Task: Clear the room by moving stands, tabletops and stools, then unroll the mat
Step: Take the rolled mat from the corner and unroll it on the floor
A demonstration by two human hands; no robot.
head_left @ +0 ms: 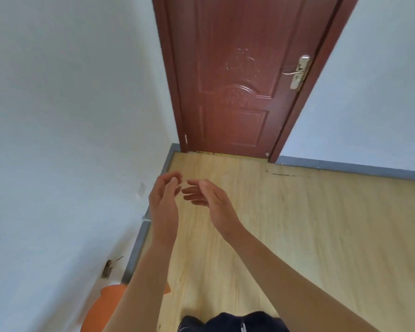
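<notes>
Head view: looks down into a room corner. A closed red-brown panelled wooden door (237,80) stands at upper centre, with a pale metal lever handle (297,71) on its right side.
Left hand: the bare left hand (164,200) is raised at the centre of the frame, fingers loosely curved, holding nothing.
Right hand: the bare right hand (210,198) is just beside it on the right, fingers relaxed and reaching toward the left one, also empty. The fingertips of the two nearly meet; I cannot tell whether they touch.
Floor: a light wood-grain plank floor (297,224) fills the right and lower frame, edged by a grey skirting strip (345,167) below pale whitish walls (58,116).
Task things: no stand, tabletop or stool shows plainly. A rounded orange shape (106,305) at lower left, against the wall and partly behind the left forearm, may be a stool or the rolled mat; I cannot tell which.
Step in hand: probably between carries, with both hands free for the next piece.
Doing it well: take each piece with a hand on either side and lift rather than drag, to spare the planks. Park it along a wall, clear of the door and the middle of the floor where the mat must lie.
Writing: none is legible. The door's raised ornament carries no lettering, and a small white mark on the dark garment (225,322) at the bottom edge is too small to read.
</notes>
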